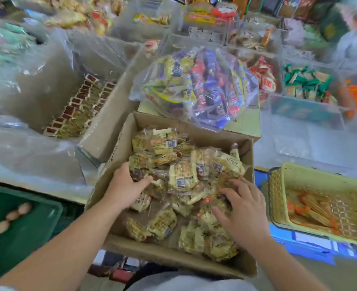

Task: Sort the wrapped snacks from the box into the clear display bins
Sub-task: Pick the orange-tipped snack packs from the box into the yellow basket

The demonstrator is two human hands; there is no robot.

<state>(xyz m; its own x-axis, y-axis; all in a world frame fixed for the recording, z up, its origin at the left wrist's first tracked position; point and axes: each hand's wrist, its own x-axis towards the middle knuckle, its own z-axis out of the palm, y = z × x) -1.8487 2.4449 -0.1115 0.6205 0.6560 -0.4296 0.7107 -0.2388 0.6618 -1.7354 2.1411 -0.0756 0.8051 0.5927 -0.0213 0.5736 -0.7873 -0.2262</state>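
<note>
- Pale wrapped snack packets (181, 179) lie heaped inside the open brown cardboard box (118, 145).
- Left hand (125, 183): fingers curled around packets by the box's left wall.
- Right hand (243, 206): fingers spread, resting on the heap.

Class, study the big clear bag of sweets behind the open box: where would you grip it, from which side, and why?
Probably the slack film at the left edge of the bag, reaching in from the left: it lies loose and empty there, while the packed middle bulges too wide to grasp.
</note>
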